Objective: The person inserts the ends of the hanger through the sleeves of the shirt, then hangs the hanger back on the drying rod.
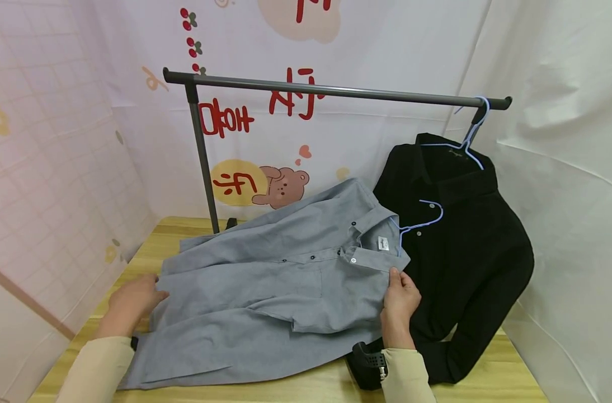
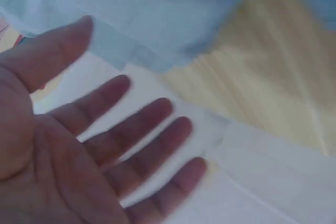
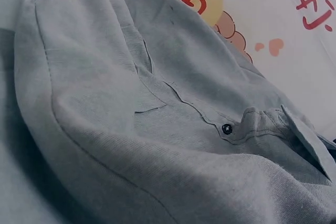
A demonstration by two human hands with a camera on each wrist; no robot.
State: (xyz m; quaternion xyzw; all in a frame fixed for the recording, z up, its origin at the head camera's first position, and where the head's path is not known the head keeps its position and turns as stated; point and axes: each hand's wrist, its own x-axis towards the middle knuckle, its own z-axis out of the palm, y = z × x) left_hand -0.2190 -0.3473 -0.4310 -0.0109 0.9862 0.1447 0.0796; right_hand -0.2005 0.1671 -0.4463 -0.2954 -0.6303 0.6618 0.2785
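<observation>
A grey-blue button-up shirt [image 1: 266,280] lies spread sideways, its collar toward the right and its hem toward the left. A light blue hanger [image 1: 420,225] sits inside it, the hook sticking out at the neck. My right hand [image 1: 401,299] pinches the shirt near the collar's front corner. That hand does not show in the right wrist view, where the shirt's folds [image 3: 105,103] and a dark button [image 3: 227,129] fill much of the frame. My left hand [image 1: 135,299] is beside the hem; in the left wrist view its fingers [image 2: 139,129] are spread and hold nothing.
A black shirt [image 1: 467,235] hangs on another light blue hanger [image 1: 471,134] at the right end of the rack's grey rail [image 1: 311,88]. The grey shirt's collar side overlaps it. Beneath lies a wood-grain table [image 1: 147,240], with printed cloth [image 1: 386,45] behind.
</observation>
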